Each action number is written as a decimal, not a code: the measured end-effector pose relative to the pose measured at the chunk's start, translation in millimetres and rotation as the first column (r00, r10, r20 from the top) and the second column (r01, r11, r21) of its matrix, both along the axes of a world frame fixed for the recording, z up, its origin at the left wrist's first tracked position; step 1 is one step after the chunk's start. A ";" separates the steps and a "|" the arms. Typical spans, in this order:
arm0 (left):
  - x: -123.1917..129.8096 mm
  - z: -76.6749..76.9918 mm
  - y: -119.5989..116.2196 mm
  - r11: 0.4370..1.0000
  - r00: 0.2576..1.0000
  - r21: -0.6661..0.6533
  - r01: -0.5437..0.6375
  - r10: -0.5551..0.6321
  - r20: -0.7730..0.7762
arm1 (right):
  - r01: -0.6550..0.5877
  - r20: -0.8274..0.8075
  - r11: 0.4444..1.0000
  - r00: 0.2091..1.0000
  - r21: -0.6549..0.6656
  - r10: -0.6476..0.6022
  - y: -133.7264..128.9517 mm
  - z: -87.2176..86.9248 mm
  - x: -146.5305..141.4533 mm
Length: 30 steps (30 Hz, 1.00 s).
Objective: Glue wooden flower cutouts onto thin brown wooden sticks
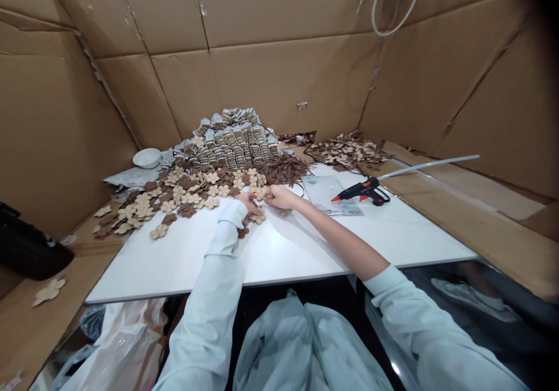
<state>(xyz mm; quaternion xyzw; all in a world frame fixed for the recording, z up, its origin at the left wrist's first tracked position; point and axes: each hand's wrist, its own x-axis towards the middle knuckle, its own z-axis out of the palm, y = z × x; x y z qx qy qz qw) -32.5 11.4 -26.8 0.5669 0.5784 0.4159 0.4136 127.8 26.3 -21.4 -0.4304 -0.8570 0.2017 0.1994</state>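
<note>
My left hand (248, 201) is low over the white board, its fingers drawn together at the near edge of a heap of flower cutouts (179, 196) in beige and brown. Close beside it, my right hand (279, 197) has its fingertips pinched, almost meeting the left. A beige flower (258, 217) lies just below the left fingers, with brown ones beside it. What sits between the fingertips is too small and covered to make out. Behind the hands is a bundle of thin brown strips (285, 169).
A black glue gun (360, 192) with an orange tip rests on a clear sheet (317, 190) at the right, its long glue stick (430, 165) jutting rightward. Stacked small packets (236, 143) rise behind. More cutouts (349, 151) lie back right; a white bowl (147, 158) stands left. Cardboard walls (279, 82) surround the board.
</note>
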 end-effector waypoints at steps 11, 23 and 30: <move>-8.8 10.8 7.7 0.996 0.752 -0.084 -0.023 -0.038 -0.658 | 0.046 0.137 0.994 0.990 -0.104 -0.031 13.6 -1.1 8.1; -2.2 15.2 1.0 0.998 0.451 -0.001 0.062 -0.030 -0.892 | -0.061 0.422 0.965 0.905 0.256 -0.055 10.2 3.4 -28.8; -4.3 19.2 1.0 0.991 0.732 -0.120 0.058 -0.124 -0.670 | 0.084 0.144 0.984 0.984 0.156 -0.107 20.1 1.7 -19.9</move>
